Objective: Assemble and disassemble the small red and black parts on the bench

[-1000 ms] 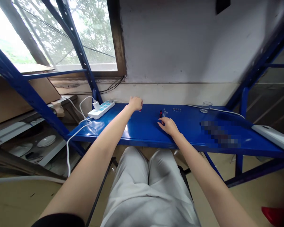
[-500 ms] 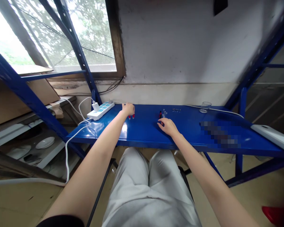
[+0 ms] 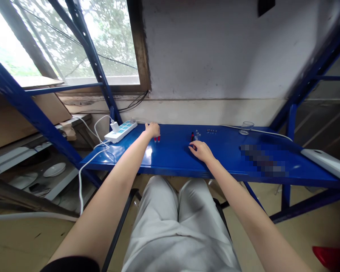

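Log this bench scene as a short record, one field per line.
Surface: blue table
Left hand: left hand at two red pieces with pale tips; whether it grips them is unclear
Right hand: right hand near a dark-and-red piece; anything held is hidden
Small parts: clear bits beyond the right hand; a row of tiny pieces to their right
Far left: white power strip with a plug in it
Right side: clear glass; pixelated object, unidentifiable
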The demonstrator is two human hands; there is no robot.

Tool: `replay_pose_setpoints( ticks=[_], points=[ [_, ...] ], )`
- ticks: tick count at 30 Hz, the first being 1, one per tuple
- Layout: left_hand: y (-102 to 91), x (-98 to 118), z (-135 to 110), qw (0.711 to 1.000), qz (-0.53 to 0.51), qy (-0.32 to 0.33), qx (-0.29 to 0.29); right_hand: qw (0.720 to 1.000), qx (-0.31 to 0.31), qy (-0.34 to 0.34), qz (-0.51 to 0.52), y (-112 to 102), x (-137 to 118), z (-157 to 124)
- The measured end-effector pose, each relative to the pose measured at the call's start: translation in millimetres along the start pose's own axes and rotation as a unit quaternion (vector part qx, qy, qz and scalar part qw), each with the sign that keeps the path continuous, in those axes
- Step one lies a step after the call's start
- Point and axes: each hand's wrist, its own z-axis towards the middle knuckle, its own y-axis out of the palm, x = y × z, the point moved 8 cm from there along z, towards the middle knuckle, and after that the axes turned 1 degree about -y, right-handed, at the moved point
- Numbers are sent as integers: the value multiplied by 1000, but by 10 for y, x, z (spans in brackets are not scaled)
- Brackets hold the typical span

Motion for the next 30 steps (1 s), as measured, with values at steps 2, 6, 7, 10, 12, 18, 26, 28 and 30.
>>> replay_pose_setpoints(
  ticks=[2,6,7,10,12,18,26,28,30],
  points=[
    [-3,-2,8,1000,-4,2,10,1000,-1,0,1,-2,-1,-1],
    [-2,-21,10,1000,-10,-2,15,1000,-6,1,6,7,5,-4],
    [-2,-25,9,1000,-9,-3,13,1000,-7,2,6,9,8,-4],
    [-9,-35,-1,1000,0,-3,7,1000,-7,2,6,14,12,-4],
    [-16,-35,-8,1000,2,-1,5,1000,-9,2,7,17,11,-3],
    [-20,-26,-23,1000,-1,1,-1,1000,-10,8,4,9,8,-1],
    [-43,23,-59,1000,14,3,-13,1000,-7,3,9,20,17,1],
    [-43,22,-61,1000,18,0,-14,1000,-5,2,7,23,19,3],
    [-72,31,-67,1000,20,3,7,1000,-5,2,3,20,13,3]
  ],
)
